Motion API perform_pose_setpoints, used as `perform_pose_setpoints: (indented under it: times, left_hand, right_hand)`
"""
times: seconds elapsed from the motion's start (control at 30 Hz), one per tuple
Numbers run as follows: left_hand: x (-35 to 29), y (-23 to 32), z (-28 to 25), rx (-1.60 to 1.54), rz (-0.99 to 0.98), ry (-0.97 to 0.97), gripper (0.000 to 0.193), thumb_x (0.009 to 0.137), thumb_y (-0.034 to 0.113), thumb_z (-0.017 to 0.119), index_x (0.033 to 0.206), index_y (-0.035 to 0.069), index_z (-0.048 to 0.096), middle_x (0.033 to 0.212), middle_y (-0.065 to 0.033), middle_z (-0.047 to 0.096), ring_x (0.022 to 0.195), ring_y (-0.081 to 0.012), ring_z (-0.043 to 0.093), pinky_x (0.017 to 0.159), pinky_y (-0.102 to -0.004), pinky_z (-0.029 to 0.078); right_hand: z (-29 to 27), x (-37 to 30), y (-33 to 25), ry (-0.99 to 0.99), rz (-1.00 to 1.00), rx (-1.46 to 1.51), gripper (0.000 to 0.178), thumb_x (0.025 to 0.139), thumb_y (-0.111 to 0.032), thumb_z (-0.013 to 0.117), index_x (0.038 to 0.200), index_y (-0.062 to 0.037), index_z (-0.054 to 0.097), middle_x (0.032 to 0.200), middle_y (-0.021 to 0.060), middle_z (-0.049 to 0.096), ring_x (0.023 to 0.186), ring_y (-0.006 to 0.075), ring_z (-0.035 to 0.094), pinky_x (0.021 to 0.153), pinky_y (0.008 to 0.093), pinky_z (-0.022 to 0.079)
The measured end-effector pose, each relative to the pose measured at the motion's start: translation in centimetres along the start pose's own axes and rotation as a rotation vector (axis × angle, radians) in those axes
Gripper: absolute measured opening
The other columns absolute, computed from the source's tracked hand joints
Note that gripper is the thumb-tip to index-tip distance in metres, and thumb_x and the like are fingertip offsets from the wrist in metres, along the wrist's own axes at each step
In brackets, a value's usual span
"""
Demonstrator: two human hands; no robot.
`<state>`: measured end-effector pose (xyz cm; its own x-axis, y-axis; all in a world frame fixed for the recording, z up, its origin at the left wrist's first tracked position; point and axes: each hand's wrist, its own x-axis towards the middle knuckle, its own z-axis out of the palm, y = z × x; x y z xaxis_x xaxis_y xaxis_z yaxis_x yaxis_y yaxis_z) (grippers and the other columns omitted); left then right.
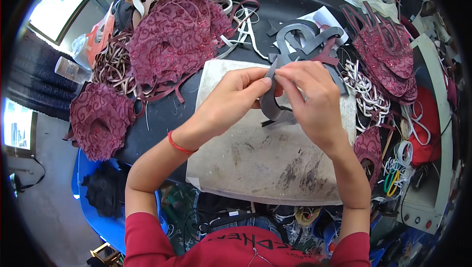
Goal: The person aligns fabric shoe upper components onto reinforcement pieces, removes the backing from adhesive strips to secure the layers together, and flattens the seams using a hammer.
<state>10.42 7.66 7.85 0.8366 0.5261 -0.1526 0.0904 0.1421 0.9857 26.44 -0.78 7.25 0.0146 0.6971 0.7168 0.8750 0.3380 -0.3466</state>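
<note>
Over the pale stained board (265,168), both hands pinch a dark grey curved flat piece (269,105), like a cut shoe-upper part. My left hand (236,92) has its thumb on the piece's upper edge, with the other fingers partly hidden behind. My right hand (312,97) grips the same piece close by, thumb and fingertips together. The lower end of the piece curls toward the board. Just beyond the hands lie more grey cut pieces (300,36), with a maroon strip (327,53) among them.
Large stacks of maroon lace pieces (172,41) sit at the back left, with a smaller stack (101,122) nearer. More lace pieces (386,55) lie at the right beside looped white strips (366,90). A blue bin (88,183) stands low at the left.
</note>
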Motion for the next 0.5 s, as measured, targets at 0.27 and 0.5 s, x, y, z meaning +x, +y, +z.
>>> perform_pose_setpoints:
  times: [0.27, 0.5]
  left_hand:
    - [-3.4, -1.3, 2.8, -0.056, 0.287, 0.207, 0.03, 0.097, 0.017, 0.04, 0.1, -0.004, 0.06, 0.077, -0.0029, 0.056, 0.069, -0.0086, 0.047, 0.062, -0.0279, 0.042]
    - [-4.1, -1.6, 2.9, -0.292, 0.182, 0.309, 0.029, 0.098, 0.021, 0.05, 0.092, -0.003, 0.065, 0.074, 0.0021, 0.059, 0.064, -0.0025, 0.05, 0.058, -0.0218, 0.045]
  right_hand:
    - [0.6, -1.0, -3.6, 0.012, -0.098, -0.159, 0.015, 0.073, -0.001, 0.066, 0.085, -0.0004, 0.056, 0.085, 0.0114, 0.057, 0.078, 0.0275, 0.055, 0.067, 0.0361, 0.044]
    - [0.0, -3.0, -4.8, 0.185, 0.043, -0.037, 0.019, 0.072, 0.004, 0.067, 0.087, -0.0012, 0.057, 0.087, 0.0111, 0.058, 0.078, 0.029, 0.055, 0.069, 0.0375, 0.046]
